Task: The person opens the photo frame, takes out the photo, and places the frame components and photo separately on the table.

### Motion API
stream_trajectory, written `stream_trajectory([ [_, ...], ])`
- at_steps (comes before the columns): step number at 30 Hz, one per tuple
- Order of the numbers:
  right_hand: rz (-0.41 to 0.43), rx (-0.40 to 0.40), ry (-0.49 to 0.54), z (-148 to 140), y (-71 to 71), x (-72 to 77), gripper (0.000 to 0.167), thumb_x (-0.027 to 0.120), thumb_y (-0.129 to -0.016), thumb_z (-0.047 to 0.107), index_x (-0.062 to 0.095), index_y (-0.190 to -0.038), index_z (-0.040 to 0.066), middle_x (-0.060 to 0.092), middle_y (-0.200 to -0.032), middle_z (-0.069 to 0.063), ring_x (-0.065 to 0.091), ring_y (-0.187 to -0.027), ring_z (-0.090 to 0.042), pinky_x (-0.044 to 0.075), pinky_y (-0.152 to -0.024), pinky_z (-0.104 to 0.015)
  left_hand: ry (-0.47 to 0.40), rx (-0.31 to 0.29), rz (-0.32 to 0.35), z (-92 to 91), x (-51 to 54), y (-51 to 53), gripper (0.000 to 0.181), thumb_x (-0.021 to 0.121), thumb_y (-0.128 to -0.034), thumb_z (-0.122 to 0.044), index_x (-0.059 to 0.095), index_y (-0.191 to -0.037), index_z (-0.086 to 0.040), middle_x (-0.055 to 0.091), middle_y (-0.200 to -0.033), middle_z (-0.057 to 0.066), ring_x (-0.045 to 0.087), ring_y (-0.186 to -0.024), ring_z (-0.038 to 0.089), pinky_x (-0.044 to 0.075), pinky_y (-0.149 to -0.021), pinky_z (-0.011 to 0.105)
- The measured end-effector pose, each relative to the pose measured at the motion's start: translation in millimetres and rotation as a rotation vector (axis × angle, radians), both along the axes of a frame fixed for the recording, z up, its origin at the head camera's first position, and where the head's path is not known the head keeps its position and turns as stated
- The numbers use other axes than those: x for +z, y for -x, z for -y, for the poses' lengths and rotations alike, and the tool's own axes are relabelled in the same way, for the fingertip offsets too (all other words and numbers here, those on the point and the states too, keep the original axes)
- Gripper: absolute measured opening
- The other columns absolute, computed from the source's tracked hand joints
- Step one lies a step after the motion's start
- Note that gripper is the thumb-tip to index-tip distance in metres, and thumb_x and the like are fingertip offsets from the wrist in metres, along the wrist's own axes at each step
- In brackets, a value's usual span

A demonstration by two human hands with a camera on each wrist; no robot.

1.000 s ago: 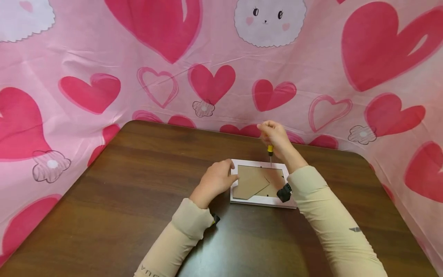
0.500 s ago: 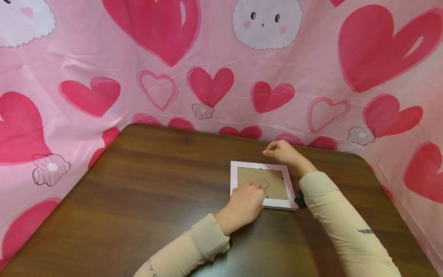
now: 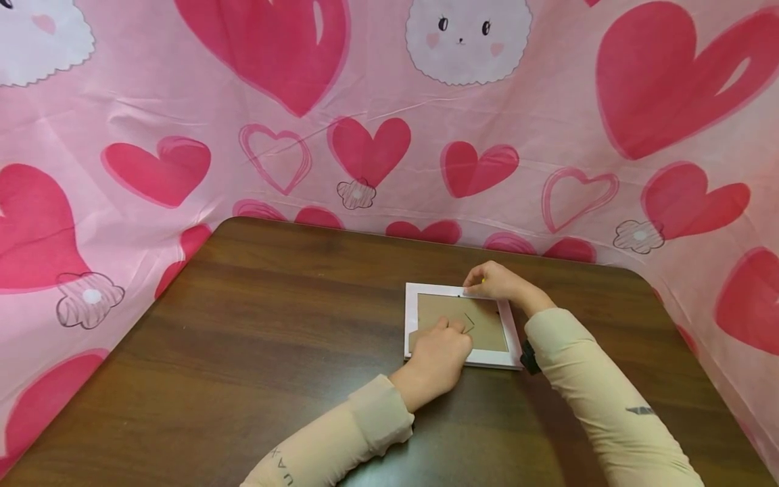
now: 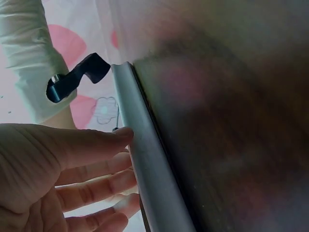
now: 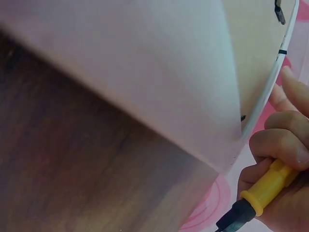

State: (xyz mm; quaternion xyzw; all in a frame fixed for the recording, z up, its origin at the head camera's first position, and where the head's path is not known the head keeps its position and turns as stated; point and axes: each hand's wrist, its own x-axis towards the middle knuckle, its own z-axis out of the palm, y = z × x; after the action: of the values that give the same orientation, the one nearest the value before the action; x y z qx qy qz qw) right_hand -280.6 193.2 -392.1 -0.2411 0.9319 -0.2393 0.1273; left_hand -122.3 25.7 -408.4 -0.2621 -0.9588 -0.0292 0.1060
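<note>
The picture frame (image 3: 412, 311) lies on the table (image 3: 274, 304); the left hand (image 3: 438, 355), fingers loosely bent, touches its near edge; the right hand (image 3: 499, 281), curled round a yellow screwdriver (image 5: 270, 188), is at its far edge.

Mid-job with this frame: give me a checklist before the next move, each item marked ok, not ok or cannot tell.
1. Frame lying flat on the table, back up: ok.
2. Yellow screwdriver secure in the right hand: ok, the handle sits under curled fingers.
3. Left hand steadying the work: ok, fingers over the back, thumb at the near edge.
4. Backing board fully visible: not ok, the left hand covers its near-left part.
5. All dark tabs pressed flat: cannot tell, several show but not closely enough.
6. Screwdriver tip clear of fingers: cannot tell, the tip is out of view.
</note>
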Motion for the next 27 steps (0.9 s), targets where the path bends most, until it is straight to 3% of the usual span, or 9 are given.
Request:
stream_trajectory([
  [13, -0.023, 0.01, -0.037, 0.5, -0.5, 1.1, 0.008, 0.072, -0.086, 0.007, 0.072, -0.09, 0.001, 0.07, -0.086, -0.009, 0.051, -0.08, -0.019, 0.041, -0.073, -0.029, -0.011, -0.016, 0.013, 1.5, -4.4, 4.0, 0.012, 0.072, -0.0844, -0.014, 0.076, -0.079, -0.024, 0.065, -0.095, -0.003, 0.061, -0.091, 0.019, 0.054, -0.063, 0.03],
  [18, -0.008, 0.027, -0.065, 3.0, -2.0, 6.5, 0.007, 0.071, -0.087, 0.008, 0.072, -0.09, 0.002, 0.07, -0.091, -0.01, 0.053, -0.084, -0.02, 0.044, -0.076, -0.031, -0.03, -0.03, 0.011, 4.9, -2.9, 5.8, 0.012, 0.07, -0.0866, -0.014, 0.076, -0.079, -0.022, 0.065, -0.093, -0.003, 0.062, -0.088, 0.019, 0.055, -0.06, 0.03],
  [20, -0.006, 0.036, -0.072, 3.8, -1.8, 8.5, 0.007, 0.071, -0.087, 0.008, 0.072, -0.089, 0.002, 0.07, -0.091, -0.011, 0.053, -0.084, -0.021, 0.044, -0.076, -0.032, -0.058, -0.035, 0.042, 8.7, -2.0, 7.4, 0.009, 0.073, -0.0853, -0.016, 0.074, -0.078, -0.021, 0.065, -0.093, -0.003, 0.061, -0.088, 0.019, 0.054, -0.057, 0.03],
  [23, -0.01, 0.044, -0.082, 3.8, -1.5, 9.2, 0.007, 0.072, -0.086, 0.009, 0.072, -0.089, 0.002, 0.07, -0.091, -0.011, 0.054, -0.084, -0.021, 0.045, -0.077, -0.032, -0.134, -0.066, 0.116, 19.7, -0.7, 10.7, 0.003, 0.077, -0.0828, -0.017, 0.074, -0.083, -0.019, 0.066, -0.095, -0.003, 0.063, -0.09, 0.018, 0.054, -0.063, 0.028],
  [27, 0.0, 0.037, -0.074, 0.4, -2.2, 7.4, 0.008, 0.072, -0.086, 0.009, 0.072, -0.089, 0.002, 0.071, -0.092, -0.011, 0.055, -0.085, -0.02, 0.045, -0.078, -0.033, -0.189, -0.119, 0.187, 37.3, 0.5, 13.9, 0.013, 0.081, -0.0809, -0.017, 0.076, -0.092, -0.017, 0.066, -0.097, -0.004, 0.061, -0.095, 0.016, 0.051, -0.082, 0.025],
])
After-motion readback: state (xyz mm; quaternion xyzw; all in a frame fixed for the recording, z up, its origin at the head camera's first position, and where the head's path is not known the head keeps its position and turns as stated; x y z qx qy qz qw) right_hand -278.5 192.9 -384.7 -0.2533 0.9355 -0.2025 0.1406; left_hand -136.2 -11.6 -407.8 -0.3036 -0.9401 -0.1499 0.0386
